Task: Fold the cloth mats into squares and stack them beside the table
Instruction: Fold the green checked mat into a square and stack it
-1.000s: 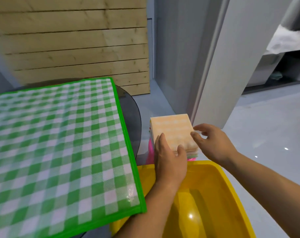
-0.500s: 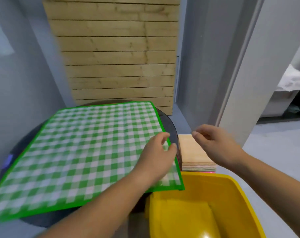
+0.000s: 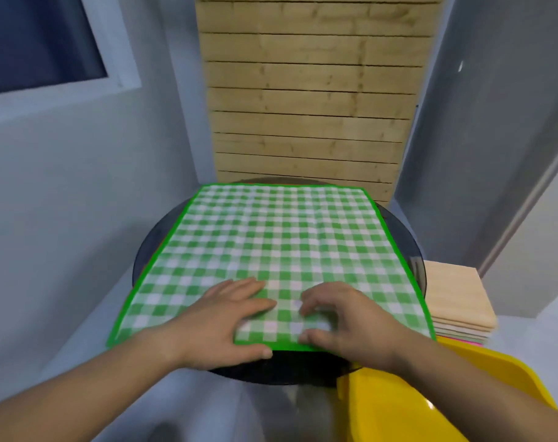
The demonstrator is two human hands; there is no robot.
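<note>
Two hands work the near hem of the green checked mat (image 3: 281, 237) spread on the desk (image 3: 145, 253): left hand (image 3: 220, 317) pins it with flat fingers, right hand (image 3: 344, 320) pinches it with curled fingers, likely for folding

One check mat (image 3: 277, 247): woven cloth, matt, green-and-white gingham with a brighter green bound edge, laid on a bench (image 3: 415, 250) of dark smoked glass, smooth and glossy. One stack of folded mats (image 3: 456, 298), right: matt cloth, peach on top; one tub (image 3: 399, 409), near right: yellow plastic, glossy, with bright highlights. One slat panel (image 3: 303, 106), far: bare pale wood, knotty, matt.
</note>
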